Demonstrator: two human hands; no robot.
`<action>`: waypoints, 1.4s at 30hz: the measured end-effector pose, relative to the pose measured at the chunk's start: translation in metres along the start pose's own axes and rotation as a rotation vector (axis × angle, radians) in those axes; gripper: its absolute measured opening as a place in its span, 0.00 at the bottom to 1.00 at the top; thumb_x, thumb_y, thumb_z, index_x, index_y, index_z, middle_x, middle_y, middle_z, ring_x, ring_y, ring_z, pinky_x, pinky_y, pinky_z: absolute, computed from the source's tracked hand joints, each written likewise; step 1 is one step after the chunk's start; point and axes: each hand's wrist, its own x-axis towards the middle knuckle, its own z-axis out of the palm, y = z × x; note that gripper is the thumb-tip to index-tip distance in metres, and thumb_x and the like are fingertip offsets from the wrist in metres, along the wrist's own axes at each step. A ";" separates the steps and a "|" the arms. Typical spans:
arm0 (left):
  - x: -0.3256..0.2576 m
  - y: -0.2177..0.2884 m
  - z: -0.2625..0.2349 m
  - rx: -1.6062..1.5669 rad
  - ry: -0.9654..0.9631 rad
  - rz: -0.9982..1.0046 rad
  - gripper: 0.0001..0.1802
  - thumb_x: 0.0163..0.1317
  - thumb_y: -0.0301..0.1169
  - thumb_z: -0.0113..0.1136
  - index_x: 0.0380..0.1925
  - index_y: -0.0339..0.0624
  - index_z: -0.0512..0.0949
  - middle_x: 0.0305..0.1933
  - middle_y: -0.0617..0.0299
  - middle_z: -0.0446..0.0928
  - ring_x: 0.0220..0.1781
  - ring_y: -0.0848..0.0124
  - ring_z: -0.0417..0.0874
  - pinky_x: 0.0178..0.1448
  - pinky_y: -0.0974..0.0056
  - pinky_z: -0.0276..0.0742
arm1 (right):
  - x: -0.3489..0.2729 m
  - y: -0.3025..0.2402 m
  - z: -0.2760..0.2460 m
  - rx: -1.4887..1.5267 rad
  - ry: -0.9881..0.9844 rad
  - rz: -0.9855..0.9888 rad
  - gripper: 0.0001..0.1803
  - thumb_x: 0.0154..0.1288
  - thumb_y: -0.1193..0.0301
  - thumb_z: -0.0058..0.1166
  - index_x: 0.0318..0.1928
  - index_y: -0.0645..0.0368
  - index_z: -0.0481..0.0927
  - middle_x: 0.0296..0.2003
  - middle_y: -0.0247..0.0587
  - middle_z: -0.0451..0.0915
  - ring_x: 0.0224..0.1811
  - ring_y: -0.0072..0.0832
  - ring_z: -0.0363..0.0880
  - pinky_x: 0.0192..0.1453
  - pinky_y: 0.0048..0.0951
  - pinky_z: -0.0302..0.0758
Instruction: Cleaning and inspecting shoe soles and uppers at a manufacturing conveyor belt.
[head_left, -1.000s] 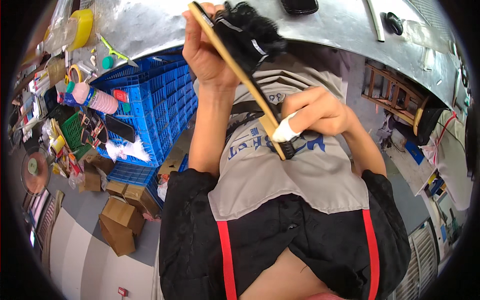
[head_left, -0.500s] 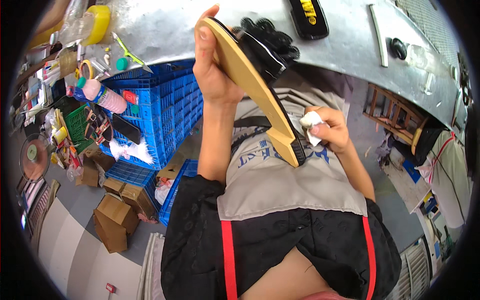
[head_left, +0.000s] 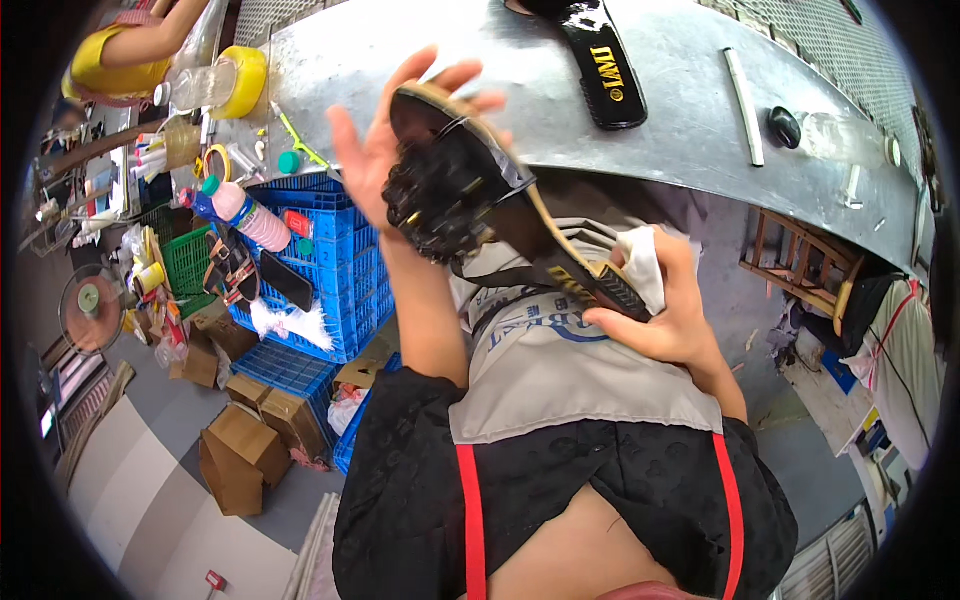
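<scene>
Bench (head_left: 690,110), head view: grey metal, curving across the top.
Sandal (head_left: 520,225): toe end before the left palm, heel in the right hand.
Left hand (head_left: 373,175): fingers spread apart.
Right hand (head_left: 683,312): clamped on heel, white cloth (head_left: 643,262) under fingers.
Unclear: ruffle blurred; black shoe piece (head_left: 602,65) cut by upper edge.
Writing: yellow on that piece, blue on apron (head_left: 600,390).

Bright light glares off the metal tabletop (head_left: 690,105), while fisheye distortion bends straight edges.
</scene>
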 end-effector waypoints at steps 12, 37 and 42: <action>0.040 -0.048 -0.038 -0.198 -0.108 0.028 0.29 0.77 0.48 0.32 0.24 0.43 0.72 0.20 0.61 0.72 0.20 0.69 0.72 0.27 0.65 0.70 | 0.031 -0.022 0.004 0.348 -0.300 -0.200 0.35 0.54 0.65 0.76 0.59 0.62 0.73 0.44 0.48 0.81 0.43 0.42 0.80 0.46 0.35 0.74; 0.029 -0.039 -0.040 -0.171 -0.059 0.046 0.28 0.77 0.44 0.30 0.21 0.41 0.70 0.19 0.58 0.70 0.19 0.65 0.71 0.26 0.61 0.71 | 0.128 0.067 -0.085 -0.951 0.485 -0.224 0.12 0.65 0.70 0.60 0.48 0.57 0.84 0.52 0.43 0.82 0.47 0.41 0.81 0.51 0.45 0.75; 0.029 -0.038 -0.045 -0.153 -0.062 0.021 0.28 0.76 0.44 0.31 0.20 0.40 0.69 0.18 0.58 0.69 0.19 0.64 0.72 0.26 0.61 0.71 | 0.107 0.058 -0.104 -0.954 0.774 0.155 0.11 0.65 0.64 0.59 0.44 0.54 0.85 0.44 0.36 0.84 0.47 0.39 0.80 0.50 0.47 0.72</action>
